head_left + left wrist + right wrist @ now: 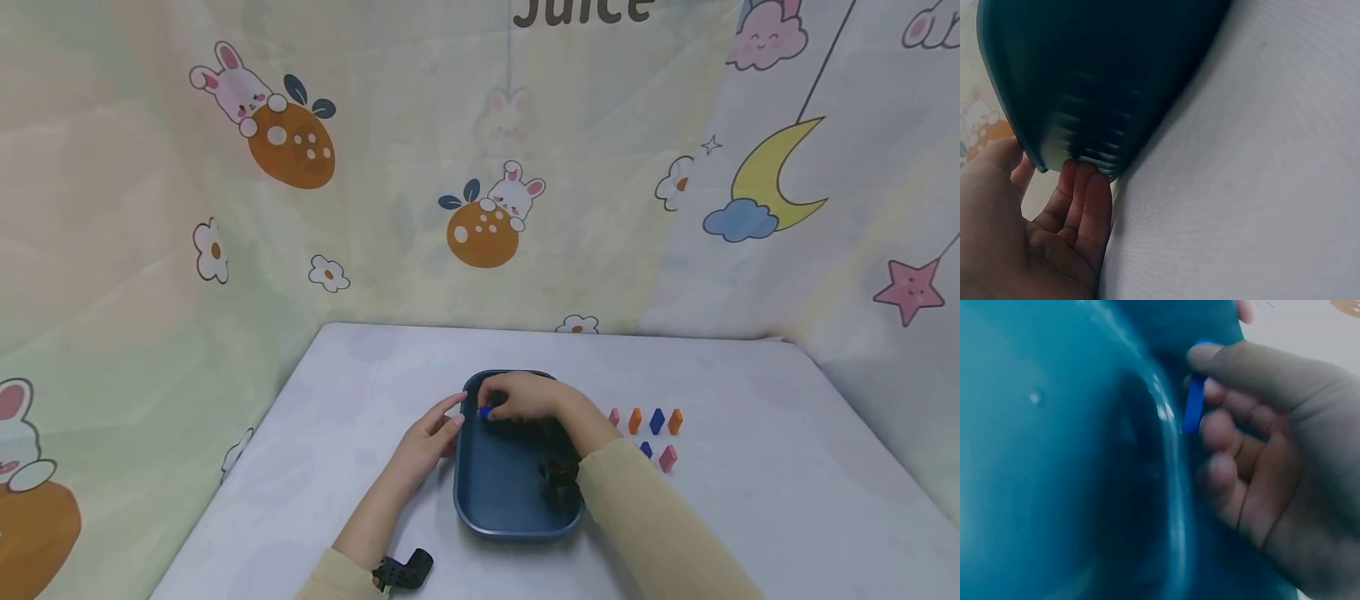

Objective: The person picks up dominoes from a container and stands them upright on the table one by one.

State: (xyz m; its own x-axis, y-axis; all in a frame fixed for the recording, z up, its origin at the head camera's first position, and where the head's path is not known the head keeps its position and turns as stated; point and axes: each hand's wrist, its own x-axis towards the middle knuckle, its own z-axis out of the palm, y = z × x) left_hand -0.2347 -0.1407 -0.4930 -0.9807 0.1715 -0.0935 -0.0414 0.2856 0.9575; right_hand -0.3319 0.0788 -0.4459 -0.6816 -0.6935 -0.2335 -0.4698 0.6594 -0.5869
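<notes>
A dark blue-green rectangular tray (498,492) with rounded corners lies on the table. Over its far left part, my right hand (525,396) pinches a small flat blue block (1194,403) between thumb and fingertips, close beside the tray's inner wall. The block stands nearly upright in the right wrist view, its top partly covered by the thumb. My left hand (423,446) is at the tray's left side. Its fingers (1095,203) are extended with tips against the ribbed outer wall, and the thumb is up at the rim.
Right of the tray, several small pink, orange and blue blocks stand in two rows, such as an orange block (676,422) and a pink block (667,458). My right forearm partly hides the rows. A printed cloth (405,167) hangs behind the white table (750,517).
</notes>
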